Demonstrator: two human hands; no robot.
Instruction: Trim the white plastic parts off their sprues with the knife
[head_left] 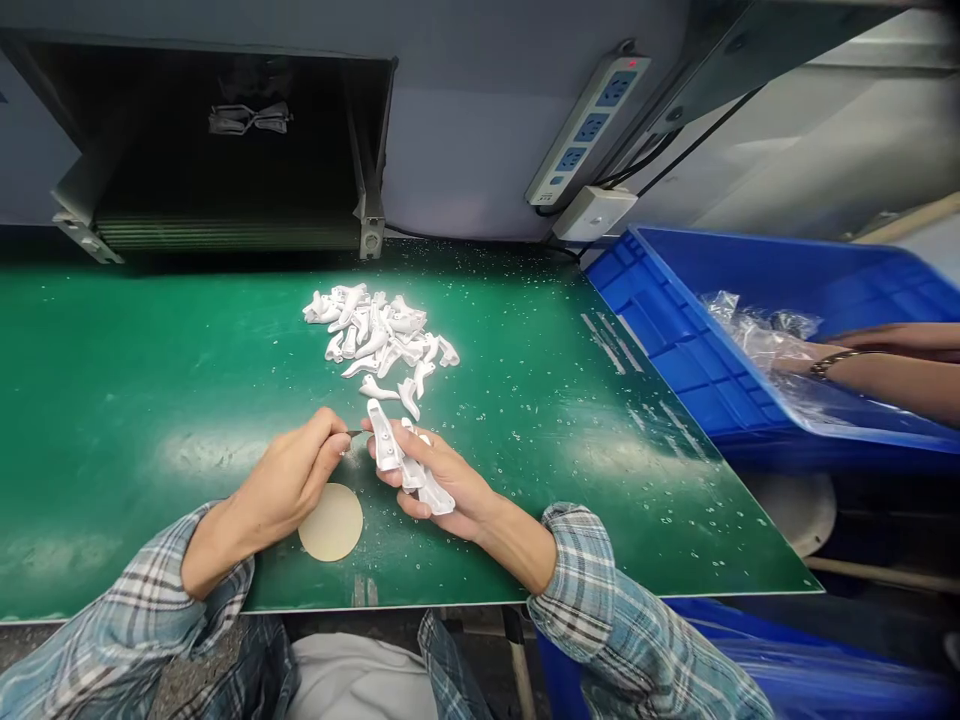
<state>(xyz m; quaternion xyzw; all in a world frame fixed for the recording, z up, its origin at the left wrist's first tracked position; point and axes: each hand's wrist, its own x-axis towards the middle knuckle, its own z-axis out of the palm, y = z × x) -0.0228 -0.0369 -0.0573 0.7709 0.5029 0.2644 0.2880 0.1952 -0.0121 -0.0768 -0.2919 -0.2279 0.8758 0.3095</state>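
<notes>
My right hand [450,480] is closed around several white plastic parts [386,448], held above the green tabletop. Just left of them, my left hand [296,475] pinches a small dark pointed tool [355,433], its tip close to the held parts. Most of that tool is hidden in my fingers. A loose pile of similar white parts [375,335] lies on the table beyond my hands. The round beige disc [331,523] rests on the table beside my left wrist.
At the back left, a conveyor [232,235] carries a clear-looking item [249,119]. A power strip [589,130] is mounted behind the green table [525,400]. On the right, another person's hands [885,370] reach into a blue crate [675,350] holding clear plastic bags [757,335].
</notes>
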